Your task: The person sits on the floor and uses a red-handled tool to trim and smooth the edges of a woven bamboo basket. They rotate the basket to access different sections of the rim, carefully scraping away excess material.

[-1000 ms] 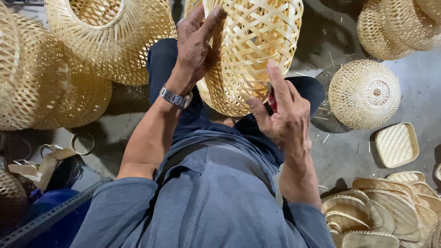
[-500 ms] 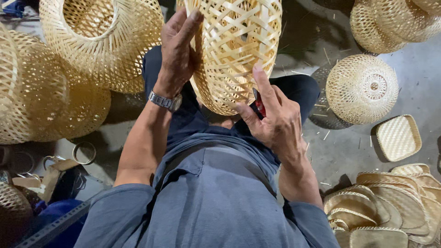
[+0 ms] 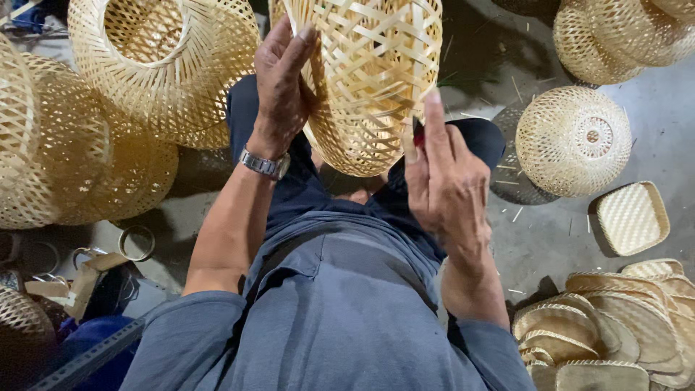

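Observation:
I hold a woven bamboo lampshade point(image 3: 369, 80), pale yellow with an open lattice, up over my knees. My left hand point(image 3: 282, 87), with a metal watch on the wrist, is pressed flat against its left side with the fingers pointing up. My right hand point(image 3: 445, 181) touches its lower right side with the index finger raised along the weave; a small red object point(image 3: 418, 135) shows between the thumb and fingers. I sit on the floor in a grey shirt and dark trousers.
Several large woven shades point(image 3: 166, 65) pile up at the left and top right. A round woven dome point(image 3: 572, 141) lies on the concrete floor at the right, beside a small square woven tray point(image 3: 632, 217). Stacked woven trays point(image 3: 622, 326) fill the lower right. Metal rings point(image 3: 136, 242) lie at the lower left.
The lampshade has shifted slightly left and turned in my hands. My right hand has slid down and right along its lower edge; my left hand stays on the left side.

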